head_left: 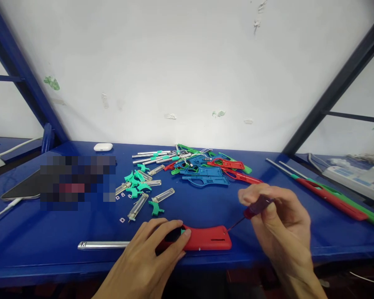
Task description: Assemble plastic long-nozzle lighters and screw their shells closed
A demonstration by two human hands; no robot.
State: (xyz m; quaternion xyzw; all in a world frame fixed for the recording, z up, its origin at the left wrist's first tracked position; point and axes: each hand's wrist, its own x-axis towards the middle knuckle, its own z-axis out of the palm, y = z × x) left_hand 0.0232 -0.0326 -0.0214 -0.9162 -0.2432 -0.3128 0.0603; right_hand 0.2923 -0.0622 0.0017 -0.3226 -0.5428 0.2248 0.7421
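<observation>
A red gas lighter (pixel 205 238) with a long silver barrel lies along the front of the blue table. My left hand (pixel 152 253) is closed around its trigger end, fingers over the handle opening; a bit of the green trigger shows between them. In my right hand (pixel 282 226) is a screwdriver (pixel 257 207) with a dark red handle, held between thumb and fingers. Its thin shaft slants down to the left, and the tip is at the upper right corner of the lighter's handle. Whether the tip sits in a screw cannot be made out.
Behind my hands lie green triggers (pixel 156 208), clear fuel tanks (pixel 163 195), metal barrels (pixel 152 159) and blue handle shells (pixel 205 176). Whole lighters (pixel 330 199) rest at right near a power strip (pixel 355 176). A phone (pixel 21 187) and white earbud case (pixel 103 147) are at left.
</observation>
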